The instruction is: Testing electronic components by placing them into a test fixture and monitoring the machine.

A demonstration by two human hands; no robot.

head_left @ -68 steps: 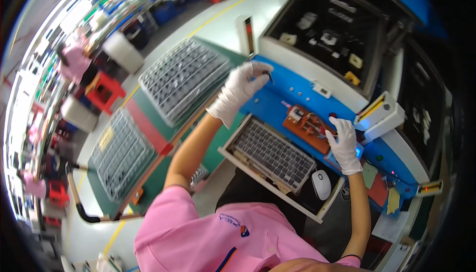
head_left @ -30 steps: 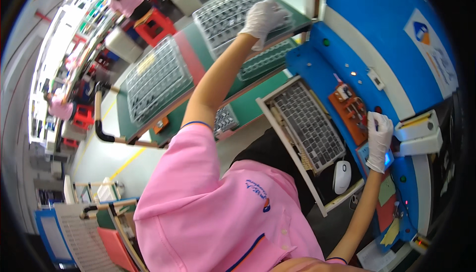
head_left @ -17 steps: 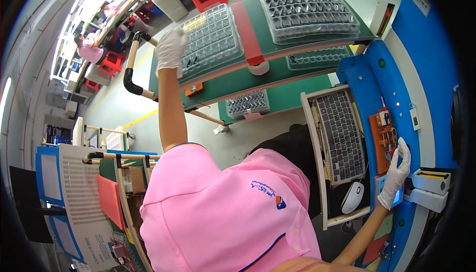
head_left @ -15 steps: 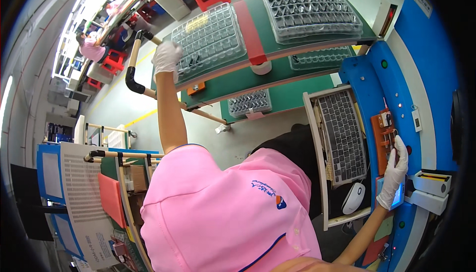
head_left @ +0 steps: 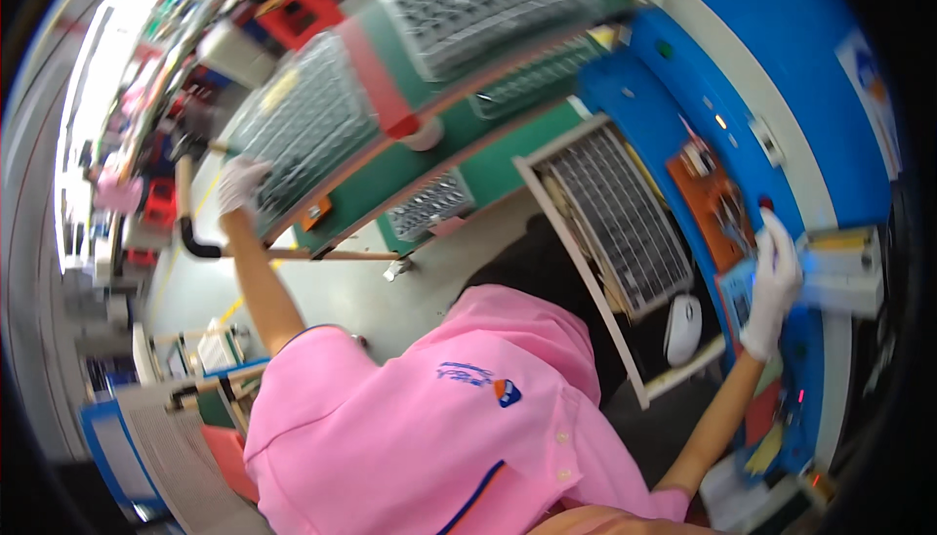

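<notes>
My left hand [head_left: 242, 186], in a white glove, is at the near left corner of a clear plastic tray [head_left: 312, 110] with rows of pockets. Motion smears its fingers, so I cannot make out whether they hold anything. A few dark small parts lie in the tray close to that hand. On the right, my gloved right hand [head_left: 778, 281] has its fingers stretched up, with the fingertips at a red button [head_left: 765, 203] on the blue machine panel [head_left: 717, 110]. Whether they touch it is unclear. Beside it is an orange-brown fixture [head_left: 711, 205] with small metal parts and wires.
A second clear tray [head_left: 488, 8], filled with dark parts, sits beyond red tape [head_left: 376, 76] on the green shelf. Between shelf and machine a drawer holds a keyboard [head_left: 625, 218] and white mouse [head_left: 682, 330]. A small screen [head_left: 739, 296] is by my right wrist.
The view has turned, shifting the shelf leftward in the picture. My right hand has gone from the orange-brown fixture to the red button. The left hand is still by the tray's corner.
</notes>
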